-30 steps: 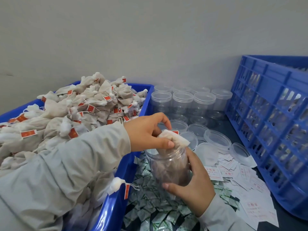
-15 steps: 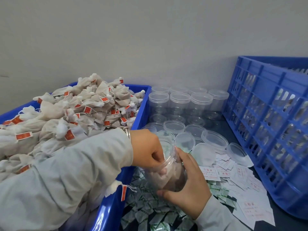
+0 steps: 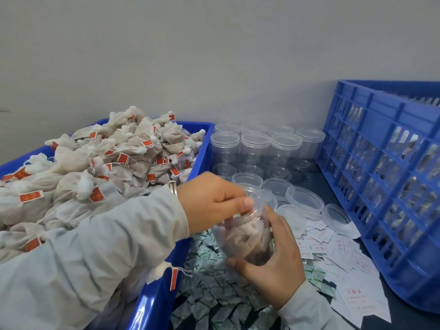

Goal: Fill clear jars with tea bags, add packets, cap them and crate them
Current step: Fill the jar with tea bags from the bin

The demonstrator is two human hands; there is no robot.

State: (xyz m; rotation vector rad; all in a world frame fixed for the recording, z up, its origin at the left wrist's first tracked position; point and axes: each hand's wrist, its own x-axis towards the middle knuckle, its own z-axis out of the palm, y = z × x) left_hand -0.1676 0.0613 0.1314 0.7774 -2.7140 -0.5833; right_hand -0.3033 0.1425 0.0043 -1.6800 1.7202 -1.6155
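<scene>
Clear plastic makes up the round jar (image 3: 245, 234) in the middle, and it is already packed with brownish tea bags. The right hand (image 3: 273, 265) is wrapped around the jar from the side and below, and holds it tipped a little above the pile of small green and white packets (image 3: 214, 289) on the dark table (image 3: 409, 317). The left hand (image 3: 212, 201) is at the jar's open mouth, with its fingers bent and its fingertips (image 3: 247, 202) on the rim or just inside. That grip looks pressed together, but whether it pinches a tea bag cannot be told.

Just to the left is the blue plastic tub (image 3: 152, 306), heaped with white cloth tea bags with red tags (image 3: 119, 160). Behind the jar stand empty clear jars (image 3: 254, 148), and clear round lids (image 3: 304, 198) lie just beside them. White paper slips with red print (image 3: 333, 248) lie to the right, near the tall blue plastic crate (image 3: 381, 186).

The filling step looks nearly done, since the jar seems full. The next move is likely to be adding packets. For that, the left hand would pull out of the mouth, pick one thin packet from the loose pile and drop it in while the right hand keeps the jar steady. The packets are small and flat, so it may be tricky to pick up just one.
</scene>
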